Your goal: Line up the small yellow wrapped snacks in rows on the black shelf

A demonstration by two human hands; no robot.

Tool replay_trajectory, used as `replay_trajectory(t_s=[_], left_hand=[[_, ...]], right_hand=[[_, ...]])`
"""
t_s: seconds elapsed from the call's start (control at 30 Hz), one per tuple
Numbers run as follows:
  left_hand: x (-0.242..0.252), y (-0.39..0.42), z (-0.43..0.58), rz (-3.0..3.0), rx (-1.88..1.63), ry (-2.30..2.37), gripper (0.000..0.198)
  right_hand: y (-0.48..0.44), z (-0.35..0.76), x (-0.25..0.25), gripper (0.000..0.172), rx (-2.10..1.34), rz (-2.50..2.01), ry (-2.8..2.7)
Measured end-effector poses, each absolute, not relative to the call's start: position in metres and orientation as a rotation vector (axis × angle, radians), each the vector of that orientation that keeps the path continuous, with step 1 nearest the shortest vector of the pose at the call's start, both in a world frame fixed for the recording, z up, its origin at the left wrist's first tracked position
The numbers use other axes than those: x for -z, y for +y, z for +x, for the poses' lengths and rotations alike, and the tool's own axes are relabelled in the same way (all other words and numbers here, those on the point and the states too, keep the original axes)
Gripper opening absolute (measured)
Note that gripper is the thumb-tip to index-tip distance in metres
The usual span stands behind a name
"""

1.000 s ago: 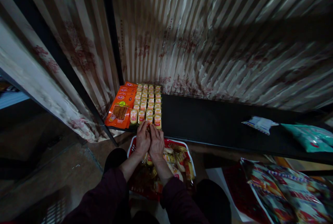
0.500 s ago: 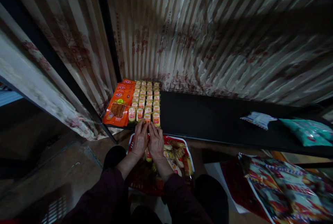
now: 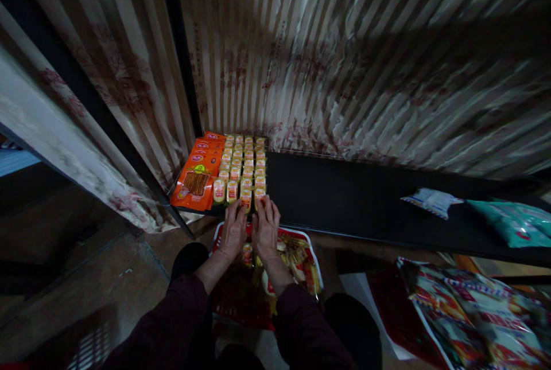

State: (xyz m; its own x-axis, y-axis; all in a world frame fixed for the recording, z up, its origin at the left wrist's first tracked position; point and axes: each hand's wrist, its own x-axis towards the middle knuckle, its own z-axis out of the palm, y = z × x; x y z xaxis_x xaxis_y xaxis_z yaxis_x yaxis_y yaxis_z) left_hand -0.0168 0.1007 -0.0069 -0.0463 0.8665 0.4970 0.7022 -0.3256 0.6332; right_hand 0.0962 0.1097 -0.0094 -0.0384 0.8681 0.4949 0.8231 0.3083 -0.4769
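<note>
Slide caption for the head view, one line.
Left hand and right hand at the front of small snack packs lined up beside orange bags on a dark shelf.

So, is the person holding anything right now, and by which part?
It cannot be told: the left hand and right hand have fingertips at the near ends of front-row yellow packs, but any grip is hidden.

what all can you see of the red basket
The red basket, seemingly plastic, with a white rim and slotted walls, sits in front of the black shelf, between the person's dark knees. Mostly yellow wrapped packs lie jumbled inside. The left hand, right hand and forearms partly hide it; knee contact is unclear.
</note>
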Motion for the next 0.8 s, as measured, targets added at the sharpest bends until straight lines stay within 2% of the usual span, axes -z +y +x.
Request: replay_trajectory(t_s=[0.23,0.8], left_hand=[[0.006,0.103,-0.015,2.062,-1.284,1.744,0.033],[0.007,0.111,-0.016,2.279,-1.311,1.751,0.038]], right_hand=[[0.122,0.099,0.017,0.047,-0.124,-1.535,-1.786],[0.136,0.101,0.014,0.047,-0.075,-1.55,-1.816]])
